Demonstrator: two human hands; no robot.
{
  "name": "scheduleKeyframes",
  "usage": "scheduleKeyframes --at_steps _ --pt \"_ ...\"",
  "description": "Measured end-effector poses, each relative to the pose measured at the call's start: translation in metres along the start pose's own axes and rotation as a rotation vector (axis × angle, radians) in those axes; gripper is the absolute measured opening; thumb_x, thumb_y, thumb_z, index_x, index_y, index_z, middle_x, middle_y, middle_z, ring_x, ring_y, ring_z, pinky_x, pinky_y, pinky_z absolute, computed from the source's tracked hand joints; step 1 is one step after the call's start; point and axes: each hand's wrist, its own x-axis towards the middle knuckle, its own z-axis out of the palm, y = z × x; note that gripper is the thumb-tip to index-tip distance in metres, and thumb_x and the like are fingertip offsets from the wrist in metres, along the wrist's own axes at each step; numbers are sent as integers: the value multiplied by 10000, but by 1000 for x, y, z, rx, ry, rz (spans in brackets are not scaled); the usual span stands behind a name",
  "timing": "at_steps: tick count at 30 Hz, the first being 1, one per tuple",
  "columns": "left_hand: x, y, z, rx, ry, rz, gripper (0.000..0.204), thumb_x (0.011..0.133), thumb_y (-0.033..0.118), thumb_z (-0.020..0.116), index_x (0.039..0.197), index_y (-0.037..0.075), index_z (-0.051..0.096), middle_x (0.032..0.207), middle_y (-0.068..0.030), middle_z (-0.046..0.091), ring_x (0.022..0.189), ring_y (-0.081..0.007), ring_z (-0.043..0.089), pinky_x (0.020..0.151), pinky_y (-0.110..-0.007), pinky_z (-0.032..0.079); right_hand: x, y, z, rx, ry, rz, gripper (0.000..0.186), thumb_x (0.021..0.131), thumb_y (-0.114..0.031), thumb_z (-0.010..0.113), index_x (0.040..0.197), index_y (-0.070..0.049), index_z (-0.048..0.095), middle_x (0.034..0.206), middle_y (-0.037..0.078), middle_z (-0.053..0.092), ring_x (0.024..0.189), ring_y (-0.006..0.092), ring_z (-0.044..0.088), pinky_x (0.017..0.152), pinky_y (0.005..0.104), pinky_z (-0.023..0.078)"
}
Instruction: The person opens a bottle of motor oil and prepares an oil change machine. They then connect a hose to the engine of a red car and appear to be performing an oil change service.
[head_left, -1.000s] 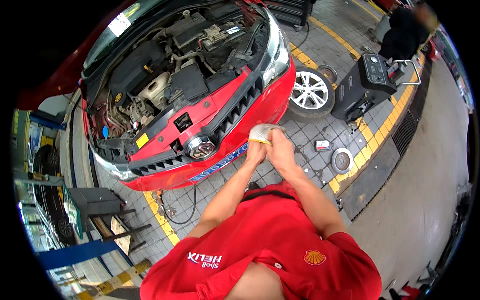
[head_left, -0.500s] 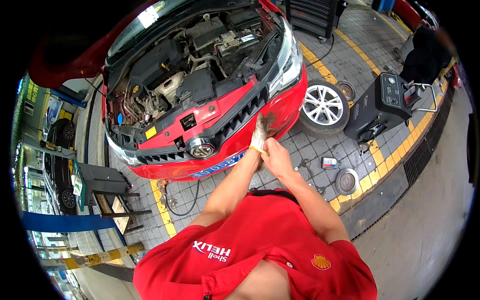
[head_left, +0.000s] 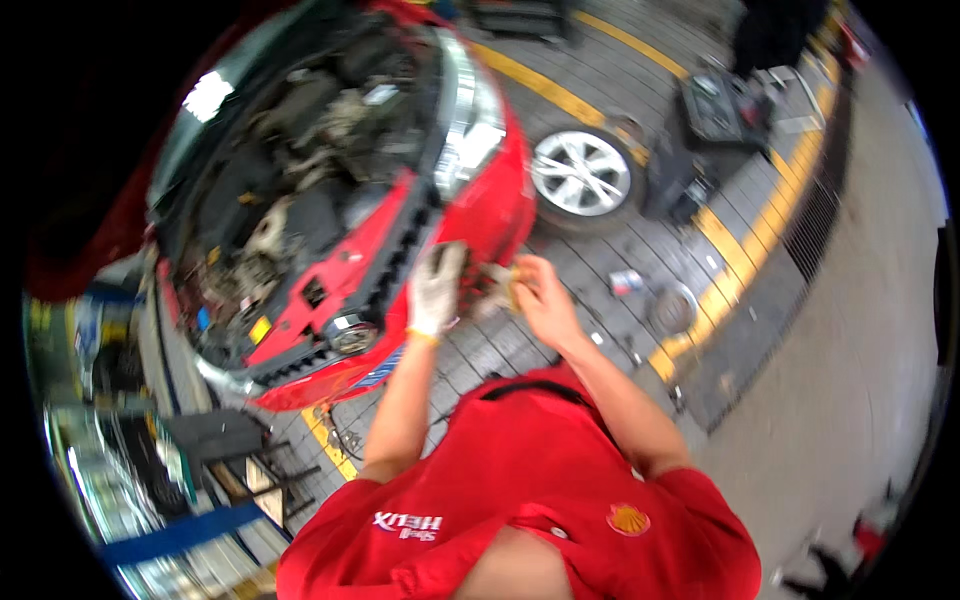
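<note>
My left hand wears a pale knitted glove and is raised before the front bumper of the red car, fingers extended and slightly bent. My bare right hand, to its right, grips a second glove by its yellow-edged cuff; that glove is smeared by motion. Behind both hands, the car's bonnet is up over the engine bay. The whole picture is blurred, so fine detail is hard to make out.
A loose alloy wheel lies right of the car beside a black wheeled machine. A small can and round metal disc are on the tiles. A person in dark clothing stands top right; a metal stand is at left.
My hands have separated: the gloved left one moved up and leftward, while the right now holds another glove instead of tugging at the left cuff. The view has shifted and blurred.
</note>
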Motion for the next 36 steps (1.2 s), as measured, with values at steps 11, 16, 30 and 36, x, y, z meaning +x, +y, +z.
scheduleKeyframes --at_steps 11,16,30,36 --pt "-52 -22 67 158 -467 -177 362 951 144 797 1243 -24 664 1064 -78 753 853 -128 707 747 -273 580 -21 18 -58 -11 117 370 263 944 -224 824 995 -26 659 945 58 690 711 118 637 663 315 540" --pt "-41 -35 80 -8 -484 -144 422 953 117 799 1313 -45 651 1116 -101 754 967 -152 719 864 -299 602 -21 2 -74 -120 209 311 283 933 -254 813 938 -36 631 771 19 659 690 100 573 625 319 486" --pt "13 -8 136 -69 -395 -313 297 1032 215 705 1254 22 737 844 9 704 574 -34 550 486 -208 403 34 29 -103 -634 198 63 238 879 -178 717 1017 -35 584 965 217 681 960 458 679 829 544 539" --pt "94 -31 178 157 -686 -154 290 1061 299 652 1118 20 704 836 -27 700 608 -84 604 557 -278 475 101 93 -176 -57 500 568 316 947 -304 611 851 -12 685 844 150 750 668 296 699 602 419 534"
